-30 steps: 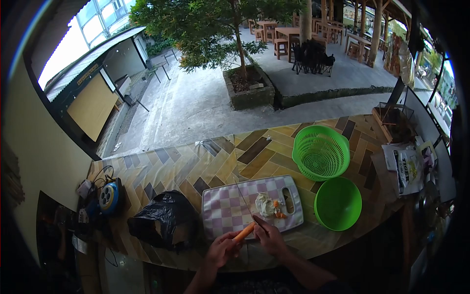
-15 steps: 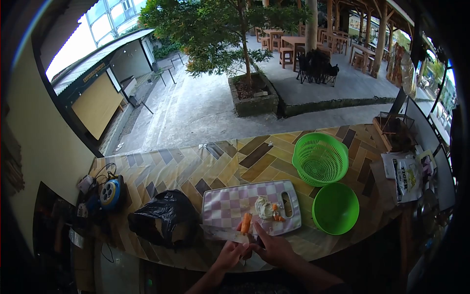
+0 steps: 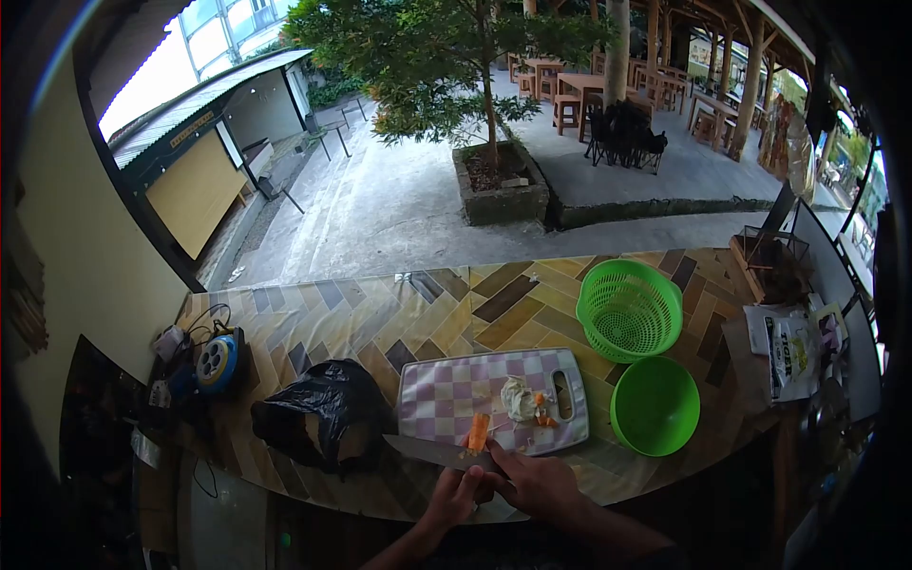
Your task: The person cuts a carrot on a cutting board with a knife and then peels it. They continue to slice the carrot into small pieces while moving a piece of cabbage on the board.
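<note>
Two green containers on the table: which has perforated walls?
The farther green basket, beyond the green bowl; its sides are a mesh of holes, while the nearer bowl's are solid.

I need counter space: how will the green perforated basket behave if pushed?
The green perforated basket looks like thin plastic full of holes, so it is probably light and slides easily. Its wall keeps a round shape, suggesting fair stiffness. Pushed carelessly, it might nudge the green bowl close beside it.
</note>
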Tool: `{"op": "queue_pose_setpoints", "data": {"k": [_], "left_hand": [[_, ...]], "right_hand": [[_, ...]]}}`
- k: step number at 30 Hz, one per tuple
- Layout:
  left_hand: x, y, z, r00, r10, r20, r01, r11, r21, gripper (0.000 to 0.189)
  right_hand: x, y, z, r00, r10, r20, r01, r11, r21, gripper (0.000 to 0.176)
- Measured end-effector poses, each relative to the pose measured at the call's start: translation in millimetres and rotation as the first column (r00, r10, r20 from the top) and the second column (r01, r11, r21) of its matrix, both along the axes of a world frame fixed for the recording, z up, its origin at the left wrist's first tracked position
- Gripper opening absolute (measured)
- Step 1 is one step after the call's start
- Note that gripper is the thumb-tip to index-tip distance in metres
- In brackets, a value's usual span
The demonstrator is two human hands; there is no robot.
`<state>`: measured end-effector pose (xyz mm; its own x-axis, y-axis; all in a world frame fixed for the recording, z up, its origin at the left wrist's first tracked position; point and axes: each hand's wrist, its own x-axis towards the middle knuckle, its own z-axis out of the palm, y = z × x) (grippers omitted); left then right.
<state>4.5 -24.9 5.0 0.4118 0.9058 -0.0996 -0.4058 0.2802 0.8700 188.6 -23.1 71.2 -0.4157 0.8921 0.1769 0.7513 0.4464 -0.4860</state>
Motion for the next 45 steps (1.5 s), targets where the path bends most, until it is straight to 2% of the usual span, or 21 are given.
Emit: {"op": "queue_pose_setpoints", "data": {"k": [2,3,4,7,9,13,16,19,25,28,31,37,41,43,45], "left_hand": [[1.8,-2.9,0.4,0.998,0.058,-0.04,-0.058,0.998,-0.014,0.052],[7.0,-4.4,14.9,0.993,0.101,-0.066,-0.103,0.995,-0.019,0.04],[9.6,-5.2,22.7,0.985,0.143,-0.093,-0.146,0.989,-0.022,0.036],[6.6,-6.2,20.4,0.992,0.119,-0.049,-0.123,0.989,-0.086,0.037],[6.7,-6.0,26.0,0.989,0.125,-0.077,-0.132,0.987,-0.095,0.038],[-3.3,-0.3,19.1,0.965,0.036,-0.26,-0.047,0.998,-0.04,0.033],[-2.6,5.6,18.8,0.908,0.113,-0.404,-0.076,0.991,0.107,0.037],[-3.2,5.5,27.4,0.923,0.035,-0.383,-0.037,0.999,0.003,0.037],[2.4,1.3,33.3,0.941,0.071,-0.33,-0.09,0.995,-0.043,0.042],[2.9,1.3,35.7,0.934,0.077,-0.348,-0.09,0.996,-0.019,0.042],[-0.7,2.2,17.5,0.927,0.123,-0.355,-0.113,0.992,0.05,0.046],[-2.7,1.2,14.5,0.933,0.141,-0.33,-0.134,0.99,0.042,0.043],[-6.0,3.5,8.7,0.967,0.1,-0.235,-0.095,0.995,0.032,0.035],[-0.6,2.2,20.9,0.976,0.123,-0.183,-0.118,0.992,0.037,0.042],[-2.8,4.5,14.2,0.976,0.093,-0.199,-0.09,0.996,0.023,0.049]], "right_hand": [[-2.3,0.2,0.3,1.0,-0.004,0.001,0.004,1.0,0.015,0.053],[-3.3,-0.2,1.0,1.0,-0.008,0.003,0.008,1.0,0.025,0.053],[-4.0,-0.8,1.4,1.0,-0.013,0.005,0.013,0.999,0.036,0.053],[-5.3,-1.3,-1.0,1.0,-0.02,0.01,0.02,0.999,0.043,0.053],[-6.1,-1.5,-0.1,0.999,-0.025,0.03,0.023,0.998,0.058,0.053],[-6.4,-1.2,-0.4,0.998,-0.042,0.044,0.039,0.997,0.073,0.053],[-6.5,-1.4,-0.9,0.994,-0.055,0.095,0.052,0.998,0.038,0.054],[-7.0,-1.1,-5.6,0.993,-0.058,0.106,0.053,0.998,0.045,0.054],[-8.4,2.0,-4.6,0.995,-0.066,0.074,0.06,0.995,0.078,0.053],[-8.4,3.5,-6.0,0.995,-0.063,0.074,0.056,0.994,0.09,0.053],[-8.5,4.3,-2.7,0.995,-0.06,0.082,0.054,0.996,0.07,0.053],[-9.8,5.4,1.0,0.994,-0.062,0.093,0.055,0.995,0.078,0.054],[-9.4,5.6,3.5,0.997,-0.041,0.071,0.037,0.997,0.062,0.054],[-8.6,4.1,-0.6,0.997,-0.022,0.072,0.017,0.998,0.058,0.054],[-9.7,2.2,-4.8,0.997,-0.021,0.079,0.018,0.999,0.039,0.054]]}}
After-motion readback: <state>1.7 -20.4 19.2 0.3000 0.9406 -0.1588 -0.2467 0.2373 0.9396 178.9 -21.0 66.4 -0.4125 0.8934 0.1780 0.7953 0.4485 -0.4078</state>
